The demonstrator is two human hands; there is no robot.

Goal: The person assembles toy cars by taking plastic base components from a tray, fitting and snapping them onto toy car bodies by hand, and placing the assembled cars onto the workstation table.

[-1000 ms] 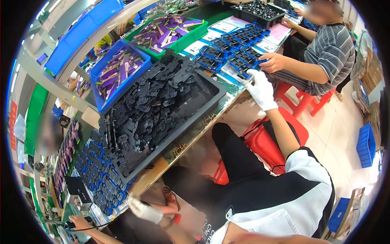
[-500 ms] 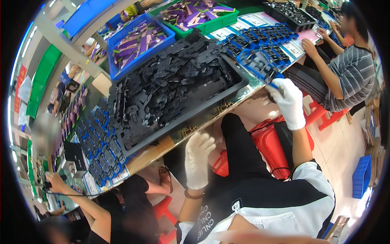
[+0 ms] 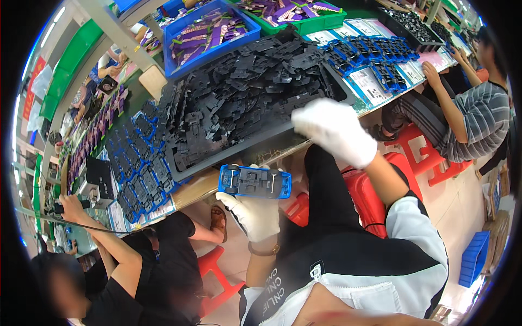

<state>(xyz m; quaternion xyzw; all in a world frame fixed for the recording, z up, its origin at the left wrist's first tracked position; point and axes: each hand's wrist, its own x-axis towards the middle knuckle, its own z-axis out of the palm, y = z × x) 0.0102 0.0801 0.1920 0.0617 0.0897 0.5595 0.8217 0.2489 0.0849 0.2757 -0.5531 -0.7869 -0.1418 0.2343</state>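
A blue toy car lies underside up in my white-gloved left hand, just off the table's near edge. Its dark chassis and two metal axles face up. My fingers are mostly hidden beneath the car. My white-gloved right hand is over the near right rim of a large black tray. Motion blurs its fingers, and I cannot make out anything in them. Flat black plastic parts are heaped in that tray.
Blue car bodies with dark undersides stand in rows right and left of the tray. Behind it are a blue bin and a green bin with purple parts. Co-workers sit on both sides. A red stool is by my leg.
The car was in my right hand at the table's right side; it is now in my left hand. My right hand has moved left, to the tray. The whole view has shifted a little.
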